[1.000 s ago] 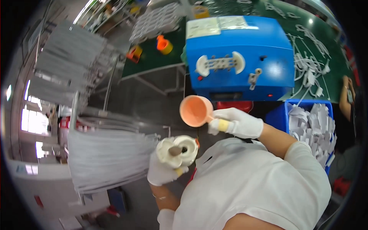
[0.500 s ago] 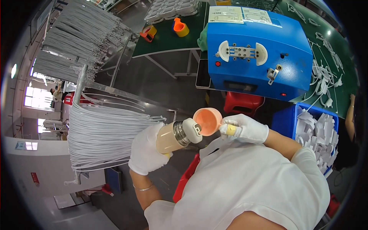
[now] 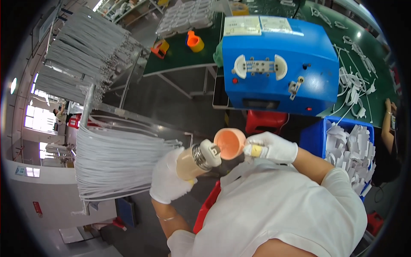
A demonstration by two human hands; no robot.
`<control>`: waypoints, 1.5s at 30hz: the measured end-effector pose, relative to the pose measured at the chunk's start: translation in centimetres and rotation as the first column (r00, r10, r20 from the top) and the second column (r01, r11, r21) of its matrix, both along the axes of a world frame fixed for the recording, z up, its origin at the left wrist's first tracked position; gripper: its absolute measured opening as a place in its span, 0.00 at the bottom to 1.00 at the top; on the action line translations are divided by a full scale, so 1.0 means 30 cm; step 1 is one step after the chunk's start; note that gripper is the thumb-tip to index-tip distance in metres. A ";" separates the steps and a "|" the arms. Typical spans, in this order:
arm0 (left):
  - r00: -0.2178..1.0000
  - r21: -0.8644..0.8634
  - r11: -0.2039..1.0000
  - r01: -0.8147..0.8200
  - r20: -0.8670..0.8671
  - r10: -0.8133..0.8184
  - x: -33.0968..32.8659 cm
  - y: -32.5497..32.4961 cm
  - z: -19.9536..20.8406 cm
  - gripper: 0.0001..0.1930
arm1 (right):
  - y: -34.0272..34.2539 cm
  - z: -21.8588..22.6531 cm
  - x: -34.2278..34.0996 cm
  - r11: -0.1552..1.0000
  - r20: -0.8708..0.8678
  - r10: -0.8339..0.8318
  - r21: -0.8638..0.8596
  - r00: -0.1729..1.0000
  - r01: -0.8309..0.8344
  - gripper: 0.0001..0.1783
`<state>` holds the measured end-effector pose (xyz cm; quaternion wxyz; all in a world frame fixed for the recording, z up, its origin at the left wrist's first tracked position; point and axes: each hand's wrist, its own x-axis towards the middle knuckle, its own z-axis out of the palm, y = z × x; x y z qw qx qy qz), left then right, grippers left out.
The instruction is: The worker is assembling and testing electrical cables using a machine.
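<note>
My white-gloved left hand point(image 3: 167, 177) is wrapped round a cream thermos bottle point(image 3: 188, 165) with a steel neck. The bottle is tilted to the right, and its pale stopper point(image 3: 210, 153) points at the mouth of a peach-coloured cup point(image 3: 230, 144). My right hand point(image 3: 274, 147), also gloved and with yellow tape on a finger, is closed on the cup at its right side. The cup leans so that its inside shows. Whether liquid runs between the two I cannot make out.
A blue machine point(image 3: 280, 64) stands on the green table point(image 3: 180, 60) ahead. White cables hang on a rack point(image 3: 89, 98) at left. A blue bin point(image 3: 312, 137) of white pieces is at right, near a co-worker's arm point(image 3: 387, 124). A red stool point(image 3: 261, 122) sits below the machine.
The view has shifted a little, so the machine and table sit lower and further left. Both hands still hold bottle and cup, with the stopper now slightly lower against the cup.
</note>
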<state>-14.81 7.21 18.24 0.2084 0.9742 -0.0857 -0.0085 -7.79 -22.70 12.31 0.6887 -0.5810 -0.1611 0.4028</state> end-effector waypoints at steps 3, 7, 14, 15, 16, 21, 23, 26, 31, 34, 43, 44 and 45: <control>0.999 -0.175 0.984 0.035 -0.027 -0.040 -0.004 -0.034 -0.025 0.42 | -0.025 0.025 0.003 0.998 0.164 0.051 -0.040 0.985 -0.045 0.17; 0.976 -0.667 0.729 -0.156 -0.219 0.008 -0.065 -0.009 -0.141 0.42 | -0.063 0.149 0.016 0.995 0.134 0.090 -0.054 0.987 -0.083 0.17; 0.922 -0.961 0.256 -0.100 -0.186 -0.339 -0.077 -0.035 -0.225 0.42 | -0.161 0.425 0.035 0.960 0.581 0.106 0.152 0.807 -0.235 0.12; 0.910 -0.966 0.208 -0.153 -0.220 -0.351 -0.093 -0.018 -0.299 0.44 | -0.168 0.477 0.029 0.948 0.644 0.046 0.213 0.764 -0.237 0.11; 0.906 -0.966 0.212 -0.145 -0.216 -0.364 -0.080 -0.033 -0.302 0.44 | -0.186 0.529 0.017 0.946 0.634 0.057 0.213 0.771 -0.245 0.12; 0.852 -0.940 0.261 -0.221 -0.316 -0.418 -0.056 -0.159 -0.204 0.46 | -0.170 0.576 0.039 0.773 0.735 -0.015 0.439 0.678 -0.459 0.15; 0.848 -0.938 0.116 -0.328 -0.346 -0.402 -0.064 -0.190 -0.211 0.44 | -0.182 0.607 0.026 0.733 0.772 -0.026 0.447 0.635 -0.513 0.18; 0.798 -0.907 0.168 -0.385 -0.419 -0.433 -0.060 -0.155 -0.221 0.42 | -0.165 0.603 0.006 0.690 0.725 0.015 0.491 0.689 -0.532 0.17; 0.802 -0.953 0.240 -0.184 -0.287 -0.524 -0.010 -0.160 -0.323 0.42 | -0.196 0.661 -0.062 0.764 0.755 0.019 0.412 0.655 -0.496 0.16; 0.792 -0.954 0.271 -0.130 -0.264 -0.550 -0.006 -0.130 -0.354 0.46 | -0.190 0.675 -0.058 0.778 0.784 -0.004 0.393 0.621 -0.491 0.15; 0.732 -0.932 0.362 0.014 -0.237 -0.639 0.039 -0.109 -0.435 0.45 | -0.194 0.797 -0.061 0.881 0.876 0.116 0.126 0.467 -0.455 0.17; 0.723 -0.920 0.390 0.026 -0.252 -0.643 0.033 -0.094 -0.451 0.44 | -0.191 0.795 -0.031 0.832 0.904 0.141 0.112 0.403 -0.543 0.17; 0.725 -0.919 0.394 0.022 -0.256 -0.639 0.028 -0.078 -0.467 0.44 | -0.187 0.788 -0.008 0.775 0.929 0.159 0.094 0.336 -0.625 0.17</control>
